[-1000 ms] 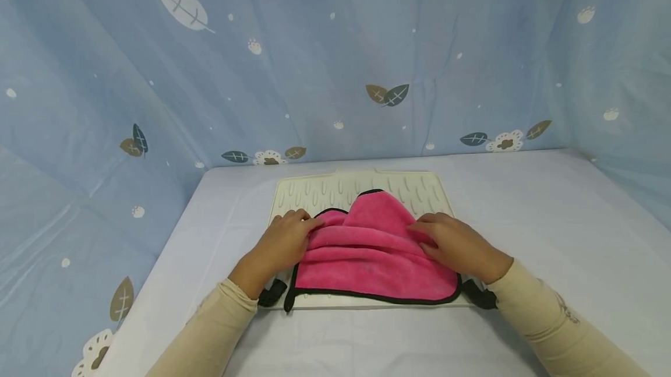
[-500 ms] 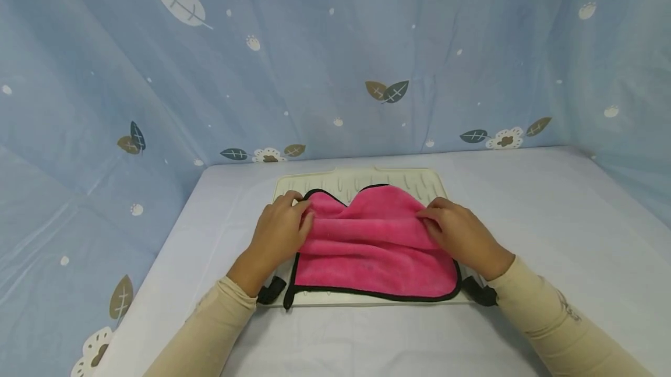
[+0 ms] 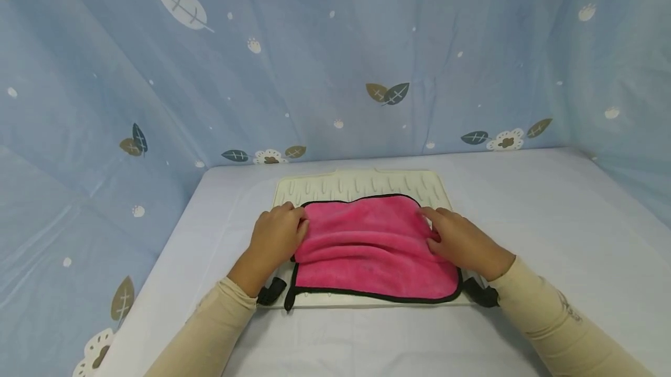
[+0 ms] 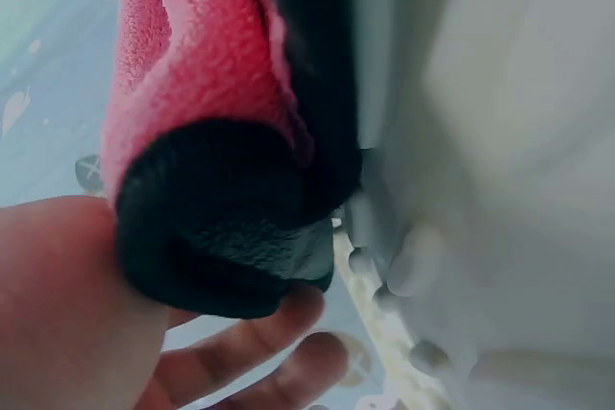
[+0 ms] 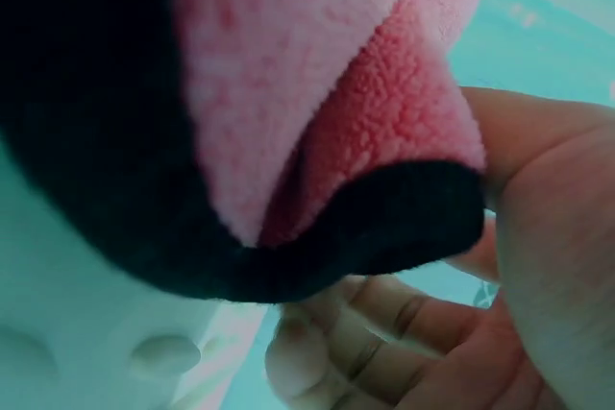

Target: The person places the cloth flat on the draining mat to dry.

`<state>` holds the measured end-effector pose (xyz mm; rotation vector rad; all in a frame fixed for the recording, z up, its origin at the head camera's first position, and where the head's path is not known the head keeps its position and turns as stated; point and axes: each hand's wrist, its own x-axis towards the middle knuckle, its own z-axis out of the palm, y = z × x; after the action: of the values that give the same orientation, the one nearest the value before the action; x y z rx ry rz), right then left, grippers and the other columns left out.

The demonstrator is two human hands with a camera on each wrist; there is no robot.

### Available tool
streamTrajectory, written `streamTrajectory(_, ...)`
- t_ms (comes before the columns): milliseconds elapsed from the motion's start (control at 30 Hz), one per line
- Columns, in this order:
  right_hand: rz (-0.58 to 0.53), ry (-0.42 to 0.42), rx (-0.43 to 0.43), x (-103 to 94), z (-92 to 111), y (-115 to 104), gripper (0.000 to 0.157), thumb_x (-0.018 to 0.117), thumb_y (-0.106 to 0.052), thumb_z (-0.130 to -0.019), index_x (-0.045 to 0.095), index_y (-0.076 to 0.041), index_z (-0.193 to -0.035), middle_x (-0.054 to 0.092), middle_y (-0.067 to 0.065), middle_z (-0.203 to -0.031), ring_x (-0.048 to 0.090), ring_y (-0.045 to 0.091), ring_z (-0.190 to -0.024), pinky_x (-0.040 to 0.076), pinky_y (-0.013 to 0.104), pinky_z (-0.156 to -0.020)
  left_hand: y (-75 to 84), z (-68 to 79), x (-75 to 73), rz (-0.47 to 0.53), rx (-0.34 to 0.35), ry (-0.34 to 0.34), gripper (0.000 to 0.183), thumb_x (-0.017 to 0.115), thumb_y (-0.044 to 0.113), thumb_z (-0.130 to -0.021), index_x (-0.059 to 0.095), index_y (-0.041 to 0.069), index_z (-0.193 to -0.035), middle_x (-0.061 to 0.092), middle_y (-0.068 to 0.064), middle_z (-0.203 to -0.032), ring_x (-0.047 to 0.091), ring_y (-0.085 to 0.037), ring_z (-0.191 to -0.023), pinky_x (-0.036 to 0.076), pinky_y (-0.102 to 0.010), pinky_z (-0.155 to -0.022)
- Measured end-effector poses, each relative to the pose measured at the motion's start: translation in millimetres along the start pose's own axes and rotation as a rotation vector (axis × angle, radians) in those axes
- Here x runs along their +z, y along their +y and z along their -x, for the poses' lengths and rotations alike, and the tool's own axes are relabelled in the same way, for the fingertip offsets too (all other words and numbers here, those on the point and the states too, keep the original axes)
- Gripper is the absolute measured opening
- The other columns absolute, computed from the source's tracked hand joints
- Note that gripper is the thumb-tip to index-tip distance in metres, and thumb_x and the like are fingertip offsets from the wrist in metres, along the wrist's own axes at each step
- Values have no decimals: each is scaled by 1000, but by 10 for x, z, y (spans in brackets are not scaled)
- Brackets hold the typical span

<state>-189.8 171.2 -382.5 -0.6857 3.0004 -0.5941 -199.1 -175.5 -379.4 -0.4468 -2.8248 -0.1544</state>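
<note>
Apparently spreading pink black-bordered cloth over ridged cream tray.
Pinched in left hand at tray's left, touched by right hand at tray's right, whether gripped unclear; likely next, smooth creases mid-tray.

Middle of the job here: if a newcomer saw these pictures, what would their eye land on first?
Most likely the bright pink, black-edged cloth, rumpled across its middle and spread over a ridged cream tray at the centre of the head view. Next would come the left grip and right grip, one at each side edge of the cloth. Behind everything hangs a blue leaf-print curtain.
</note>
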Motion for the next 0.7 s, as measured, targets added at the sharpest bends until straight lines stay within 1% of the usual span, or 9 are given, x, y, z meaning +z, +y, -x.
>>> streamTrajectory(67, 14, 2, -5, 13, 15, 14, 55, 76, -7, -83, 55, 3, -133, 58, 10, -89, 54, 16, -75, 51, 27, -62, -1, 3, 20, -4, 10, -22, 10, 70, 19, -92, 73, 11, -97, 66, -7, -86, 67, -27, -78, 53, -48, -65)
streamTrajectory(133, 50, 25, -20, 32, 26, 30, 55, 77, -9, -82, 58, 1, -132, 61, 15, -98, 59, 23, -84, 56, 37, -71, -5, 14, 42, -11, 23, -54, 17, 72, 19, -91, 72, 11, -106, 68, -9, -94, 67, -29, -85, 53, -50, -70)
streamTrajectory(200, 69, 30, -32, 54, 34, 48, 55, 77, -10, -81, 59, -1, -133, 62, 22, -112, 62, 34, -100, 56, 49, -84, -8, 29, 63, -20, 38, -94, 26, 72, 21, -91, 70, 12, -116, 70, -10, -105, 66, -31, -94, 52, -53, -77)
streamTrajectory(267, 60, 16, -49, 73, 33, 67, 56, 76, -9, -82, 59, -3, -135, 60, 26, -127, 57, 44, -118, 52, 58, -94, -11, 43, 81, -26, 56, -126, 32, 71, 22, -92, 69, 13, -123, 70, -11, -113, 65, -32, -101, 51, -55, -81)
streamTrajectory(300, 48, 0, -57, 80, 29, 76, 56, 74, -9, -83, 59, -3, -137, 57, 28, -133, 53, 47, -125, 49, 61, -97, -11, 49, 85, -29, 64, -136, 33, 71, 23, -92, 68, 13, -124, 69, -11, -116, 65, -32, -103, 51, -56, -83)
streamTrajectory(433, -12, -84, -62, 94, 9, 98, 53, 69, -7, -88, 57, -2, -139, 51, 29, -142, 47, 49, -133, 50, 55, -99, -3, 52, 83, -23, 75, -144, 34, 71, 23, -93, 68, 13, -125, 68, -10, -121, 63, -32, -107, 50, -57, -86)
streamTrajectory(500, -14, -92, -64, 93, 7, 98, 52, 68, -7, -89, 56, 0, -139, 51, 29, -143, 47, 48, -134, 50, 53, -100, 1, 52, 71, -23, 78, -137, 34, 71, 22, -93, 69, 13, -125, 68, -10, -123, 64, -33, -107, 51, -56, -85)
streamTrajectory(600, 6, -41, -83, 77, 6, 89, 52, 68, -8, -90, 55, 3, -139, 52, 28, -143, 49, 46, -133, 50, 53, -101, 8, 44, 42, -22, 74, -111, 35, 71, 22, -92, 68, 12, -126, 68, -11, -127, 65, -33, -106, 51, -55, -83)
streamTrajectory(700, 30, 52, -104, 46, -2, 70, 49, 67, -9, -92, 56, 5, -138, 54, 28, -142, 53, 45, -131, 49, 53, -101, 16, 26, 17, -12, 58, -68, 36, 68, 21, -94, 67, 11, -129, 66, -13, -130, 66, -34, -105, 51, -53, -79)
